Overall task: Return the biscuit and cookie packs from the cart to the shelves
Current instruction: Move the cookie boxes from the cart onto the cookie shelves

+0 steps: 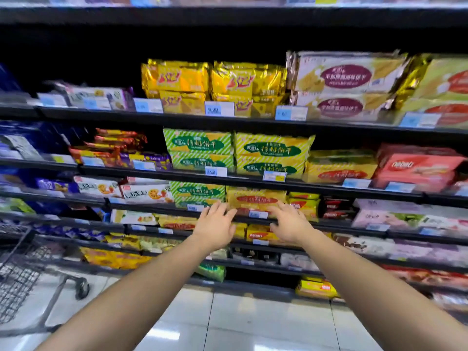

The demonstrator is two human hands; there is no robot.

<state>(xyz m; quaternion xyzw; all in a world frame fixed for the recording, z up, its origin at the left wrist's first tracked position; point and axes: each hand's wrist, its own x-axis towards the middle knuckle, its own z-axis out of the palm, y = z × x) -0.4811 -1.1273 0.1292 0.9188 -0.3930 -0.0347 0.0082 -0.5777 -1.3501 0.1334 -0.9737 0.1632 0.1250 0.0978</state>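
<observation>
Where the hands are: both reach to the middle of the frame, left hand (215, 229) and right hand (291, 224) on either side of a yellow biscuit pack (255, 200)
Fingers: spread and pretty much straight on both, not gripping anything; the tips look like they're on the pack's front, but it's too blurry to swear to it
Pack: sitting on a dark shelf (152, 208), dead centre, green striped packs (197, 192) just to its left
Room: black shelving stacked top to bottom, crammed full, blue price tags (219, 108) along the edges
Cart: wire cart (20, 269), lower left, can't make out what's in it
Floor: glossy white tiles (228, 325), lights reflecting off them
</observation>
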